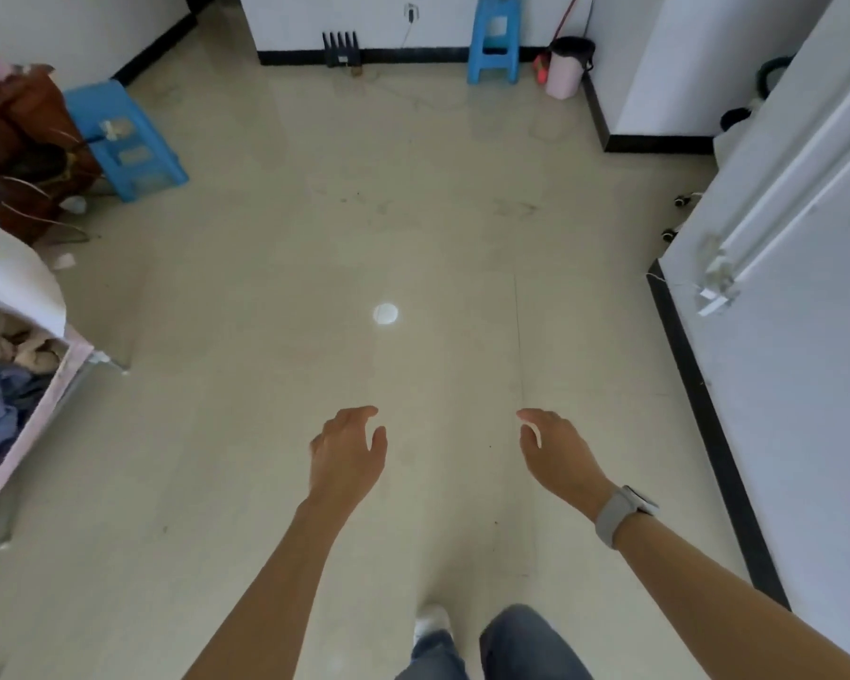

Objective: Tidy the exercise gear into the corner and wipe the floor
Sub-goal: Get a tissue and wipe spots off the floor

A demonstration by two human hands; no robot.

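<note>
Exercise gear not identifiable in view. Floor point(413, 238) bare mid-room, faint smudges, so wiping likely pending. Left hand point(347, 456), right hand point(558, 456) held out low, each grip loosely curled, holding nothing, probably poised for reach. Blue stools point(126, 139) parked against walls.

No text can be read — no labels, no numbers.

floor point(276, 296) | pale beige glossy tile, thin joint line running near-to-far right of centre | faint dark scuffs and smudges in the far-centre area, small dark specks nearer | round bright light reflection at centre | black skirting along far and right walls
</note>
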